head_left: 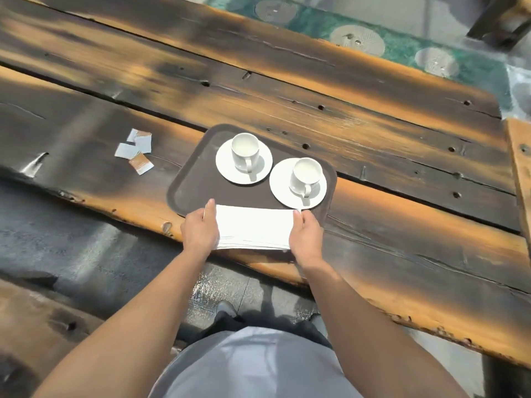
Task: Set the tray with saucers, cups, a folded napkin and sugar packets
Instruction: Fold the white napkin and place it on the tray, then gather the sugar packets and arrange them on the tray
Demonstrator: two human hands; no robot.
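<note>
A dark brown tray [198,179] lies on the wooden table. Two white saucers sit on it, each carrying a white cup: the left cup [244,150] on the left saucer [227,170], the right cup [305,176] on the right saucer [281,191]. A folded white napkin [254,227] lies across the tray's near edge. My left hand [199,229] holds its left end and my right hand [306,234] holds its right end, fingers curled around the edges. Several sugar packets [135,150] lie on the table to the left of the tray.
The table [373,133] is made of dark and orange planks with gaps and knot holes. Its near edge runs just below the napkin. A bench plank [43,320] sits at the lower left, and patterned floor [402,44] shows beyond the far edge.
</note>
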